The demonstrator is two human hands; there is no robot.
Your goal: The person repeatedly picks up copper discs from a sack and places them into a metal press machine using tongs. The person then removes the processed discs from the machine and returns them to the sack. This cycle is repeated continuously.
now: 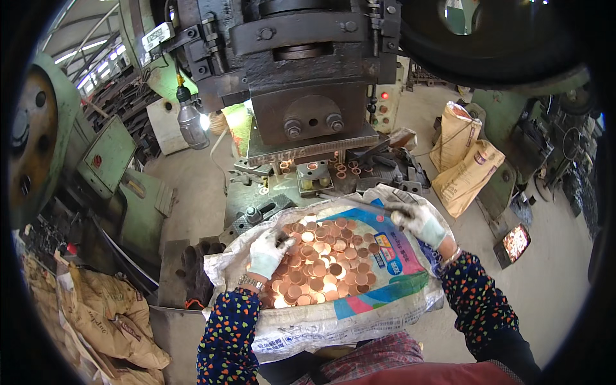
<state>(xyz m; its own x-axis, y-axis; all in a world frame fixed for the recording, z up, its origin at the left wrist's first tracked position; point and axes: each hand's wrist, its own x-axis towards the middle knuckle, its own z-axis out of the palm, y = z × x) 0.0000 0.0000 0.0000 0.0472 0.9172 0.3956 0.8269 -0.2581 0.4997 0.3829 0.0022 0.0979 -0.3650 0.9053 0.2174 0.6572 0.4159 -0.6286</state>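
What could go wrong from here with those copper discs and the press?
The copper discs lie in a loose heap on a sagging woven sack; some may slide off its edge. The right hand holds a thin rod pointing toward the press die, so it might stray under the ram.

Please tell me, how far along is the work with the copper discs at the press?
Done: a few pressed copper pieces lie on the press bed. In hand: the left hand rests on the heap of copper discs on the white sack; the right hand holds a thin tool pointing toward the die. Left: most of the heap appears unprocessed.
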